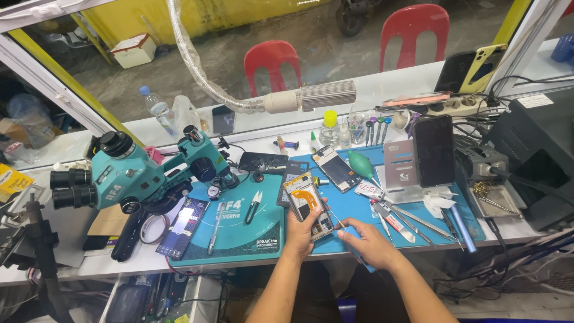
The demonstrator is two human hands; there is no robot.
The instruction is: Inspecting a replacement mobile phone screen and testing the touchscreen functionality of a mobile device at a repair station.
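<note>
**Head view: an opened phone held over the blue mat**

Head view, lower centre of the frame: the left hand (301, 232) grips an opened phone (308, 205) from below, fingers curled around its lower edge, the back cover off and an orange flex and circuit board showing. The phone tilts up and away over the blue work mat (359, 210). Just to its right, the right hand (369, 240) pinches a thin tool (336, 221) between thumb and fingertips — its tip sits at the phone's lower right corner.

To the left of centre stands a teal microscope (128, 173). Above the hands lies a second opened phone (336, 168), with a green air blower (362, 162) beside it. At right — a dark phone (434, 151) propped upright, and tweezers (412, 220) lying on the mat.
</note>
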